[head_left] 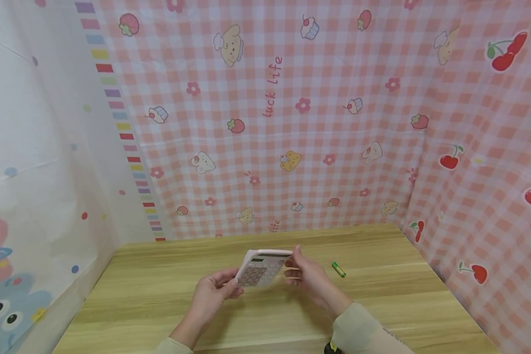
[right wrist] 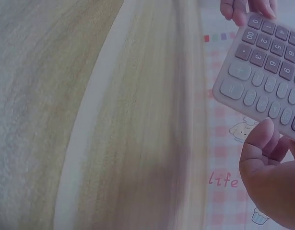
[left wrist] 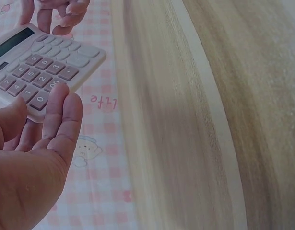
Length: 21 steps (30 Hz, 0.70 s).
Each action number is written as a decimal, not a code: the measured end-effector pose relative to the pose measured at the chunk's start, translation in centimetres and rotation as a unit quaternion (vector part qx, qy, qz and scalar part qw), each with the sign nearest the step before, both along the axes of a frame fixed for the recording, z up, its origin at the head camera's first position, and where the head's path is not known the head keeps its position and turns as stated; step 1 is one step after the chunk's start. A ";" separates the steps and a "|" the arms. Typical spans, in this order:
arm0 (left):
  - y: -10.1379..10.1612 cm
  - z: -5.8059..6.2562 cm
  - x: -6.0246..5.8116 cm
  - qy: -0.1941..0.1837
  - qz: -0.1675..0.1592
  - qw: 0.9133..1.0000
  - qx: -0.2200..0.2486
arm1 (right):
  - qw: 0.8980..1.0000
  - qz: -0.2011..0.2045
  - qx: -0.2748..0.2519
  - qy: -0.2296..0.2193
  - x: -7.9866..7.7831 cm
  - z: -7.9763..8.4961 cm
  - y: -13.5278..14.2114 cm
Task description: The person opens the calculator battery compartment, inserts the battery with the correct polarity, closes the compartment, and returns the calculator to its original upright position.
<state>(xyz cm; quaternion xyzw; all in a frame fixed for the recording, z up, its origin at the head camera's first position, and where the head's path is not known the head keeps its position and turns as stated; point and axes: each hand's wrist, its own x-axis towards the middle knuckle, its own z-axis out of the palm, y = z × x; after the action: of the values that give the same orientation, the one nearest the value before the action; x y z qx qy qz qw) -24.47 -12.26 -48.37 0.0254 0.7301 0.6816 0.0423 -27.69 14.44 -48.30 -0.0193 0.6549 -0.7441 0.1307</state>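
At the head view's bottom edge, a black object (head_left: 332, 348) is cut off, its kind unclear. The calculator (head_left: 260, 270) runs past the left wrist view's left edge; print on the green battery (head_left: 338, 269) is too small to read.

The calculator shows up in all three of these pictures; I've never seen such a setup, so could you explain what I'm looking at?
There is no machine doing the work here, just a person's bare hands. The large picture comes from a camera worn on the head; the other two come from cameras on the left and right wrists. The left hand and right hand hold a calculator above a wooden table. On the table lies a small green cylinder, probably a battery. A dark object by the sleeve is too cut off to identify.
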 end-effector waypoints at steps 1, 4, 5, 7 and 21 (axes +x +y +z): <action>0.0 0.0 0.0 0.001 0.003 1.000 -0.002 | 1.000 -0.001 0.002 -0.001 0.0 0.0 0.0; 0.1 0.1 0.1 0.004 0.010 1.000 -0.007 | 1.000 -0.001 -0.004 -0.004 0.0 -0.1 0.1; 0.1 0.1 0.1 0.005 0.011 1.000 -0.007 | 1.000 0.000 -0.007 -0.003 0.0 -0.1 0.1; 0.0 0.1 0.2 0.008 0.011 1.000 -0.008 | 1.000 0.003 -0.014 -0.005 -0.1 -0.2 0.2; -0.5 0.0 0.1 0.022 0.011 0.998 -0.056 | 0.999 0.032 -0.028 0.004 0.0 0.0 1.0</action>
<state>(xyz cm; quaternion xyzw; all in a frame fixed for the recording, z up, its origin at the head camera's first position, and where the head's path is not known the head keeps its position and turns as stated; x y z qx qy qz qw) -24.38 -12.76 -48.36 0.0300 0.7680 0.6394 0.0198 -27.65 15.45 -48.30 -0.0473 0.6336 -0.7573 0.1512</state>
